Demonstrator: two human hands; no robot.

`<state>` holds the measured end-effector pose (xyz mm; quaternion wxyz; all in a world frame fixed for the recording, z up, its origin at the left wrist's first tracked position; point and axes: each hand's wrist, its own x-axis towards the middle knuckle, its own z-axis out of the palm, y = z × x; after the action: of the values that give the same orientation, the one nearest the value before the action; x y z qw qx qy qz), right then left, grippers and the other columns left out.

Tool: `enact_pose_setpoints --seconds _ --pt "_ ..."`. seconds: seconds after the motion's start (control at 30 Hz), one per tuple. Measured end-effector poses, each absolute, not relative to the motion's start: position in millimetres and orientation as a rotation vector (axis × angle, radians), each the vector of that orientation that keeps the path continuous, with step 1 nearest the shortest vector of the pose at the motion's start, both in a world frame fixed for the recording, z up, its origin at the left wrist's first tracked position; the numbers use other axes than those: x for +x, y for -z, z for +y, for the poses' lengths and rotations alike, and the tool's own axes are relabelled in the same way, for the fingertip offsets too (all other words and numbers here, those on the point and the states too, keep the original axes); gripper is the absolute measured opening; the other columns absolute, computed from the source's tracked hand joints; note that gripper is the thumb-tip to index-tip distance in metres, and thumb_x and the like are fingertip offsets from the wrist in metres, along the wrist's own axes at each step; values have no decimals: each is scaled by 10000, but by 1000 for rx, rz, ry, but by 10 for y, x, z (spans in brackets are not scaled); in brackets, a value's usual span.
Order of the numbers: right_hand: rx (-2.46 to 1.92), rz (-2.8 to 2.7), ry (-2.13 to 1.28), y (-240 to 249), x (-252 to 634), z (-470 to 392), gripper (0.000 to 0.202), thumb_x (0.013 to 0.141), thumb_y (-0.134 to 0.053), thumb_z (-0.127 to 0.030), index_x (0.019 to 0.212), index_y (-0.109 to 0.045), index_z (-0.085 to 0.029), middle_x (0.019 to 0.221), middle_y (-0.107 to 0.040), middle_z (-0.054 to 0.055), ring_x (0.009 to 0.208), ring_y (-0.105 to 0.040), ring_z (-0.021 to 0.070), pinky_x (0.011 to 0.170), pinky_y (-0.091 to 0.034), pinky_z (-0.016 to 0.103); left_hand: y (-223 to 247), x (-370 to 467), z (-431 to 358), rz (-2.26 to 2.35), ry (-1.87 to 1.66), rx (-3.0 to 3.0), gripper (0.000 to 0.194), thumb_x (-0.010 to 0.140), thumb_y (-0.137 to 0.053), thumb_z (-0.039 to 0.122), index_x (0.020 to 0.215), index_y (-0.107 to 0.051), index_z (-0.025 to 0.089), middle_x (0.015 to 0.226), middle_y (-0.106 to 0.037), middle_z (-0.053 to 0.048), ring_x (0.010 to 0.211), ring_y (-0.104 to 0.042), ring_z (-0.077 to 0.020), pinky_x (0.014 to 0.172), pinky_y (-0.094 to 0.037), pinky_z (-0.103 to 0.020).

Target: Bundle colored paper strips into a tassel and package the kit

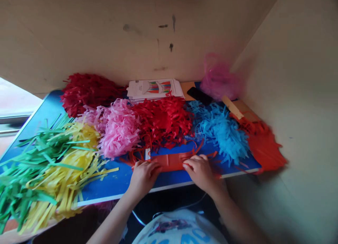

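A strip of orange tissue paper (170, 162) with fringed ends lies stretched sideways near the front edge of the blue table (105, 187). My left hand (144, 175) is closed on its left part, fingers curled over the paper. On the right part, my right hand (200, 170) pinches it in the same way. Between the two hands the middle of the strip looks flat, with a crease. Just behind it sits a bunch of red paper fringe (163, 120). The fingertips of both hands are partly hidden.
Around lie pink (120, 127), blue (221, 129), yellow (74, 166), green (39, 152) and dark red fringe (88, 92). Orange fringed paper (266, 145) hangs over the right edge. Printed cards (158, 88), a black phone (200, 95) and a pink plastic bag (220, 80) are along the wall.
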<state>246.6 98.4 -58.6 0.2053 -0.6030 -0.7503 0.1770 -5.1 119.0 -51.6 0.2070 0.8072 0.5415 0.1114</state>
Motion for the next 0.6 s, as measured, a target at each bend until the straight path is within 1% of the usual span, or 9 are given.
enact_pose_setpoints --seconds 0.13,0.27,0.4,0.5,0.6 --pt "-1902 -2077 -308 597 2338 1108 204 858 -623 -273 675 -685 -207 616 -671 24 662 -592 161 781 -299 323 521 44 1325 1729 -153 2201 257 925 -502 352 897 -725 225 767 -765 -50 735 -697 -221 778 -397 -346" --pt "-1930 -2100 -186 609 2276 1182 226 826 -641 -281 612 -640 -208 560 -641 23 609 -567 162 746 -292 322 484 130 1398 1836 -50 2172 300 921 -489 389 840 -711 206 676 -737 -59 670 -685 -222 744 -388 -332" --pt "-1888 -2101 -124 610 2278 1208 248 818 -644 -281 582 -605 -217 519 -615 11 572 -546 162 711 -289 322 448 157 1437 1861 101 2145 331 942 -446 407 844 -693 208 692 -735 -54 690 -695 -219 753 -387 -325" --pt "-1880 -2094 -99 619 2277 1205 266 820 -640 -282 565 -595 -217 502 -597 8 560 -530 157 710 -290 319 450 158 1453 1862 136 2135 356 946 -431 424 833 -687 204 689 -734 -59 690 -696 -218 753 -386 -323" --pt "-1879 -2099 -99 638 2260 1208 237 792 -654 -256 563 -604 -218 499 -597 8 564 -525 155 713 -289 319 449 164 1466 1851 157 2137 357 943 -435 432 836 -684 199 692 -734 -62 700 -699 -223 744 -388 -321"
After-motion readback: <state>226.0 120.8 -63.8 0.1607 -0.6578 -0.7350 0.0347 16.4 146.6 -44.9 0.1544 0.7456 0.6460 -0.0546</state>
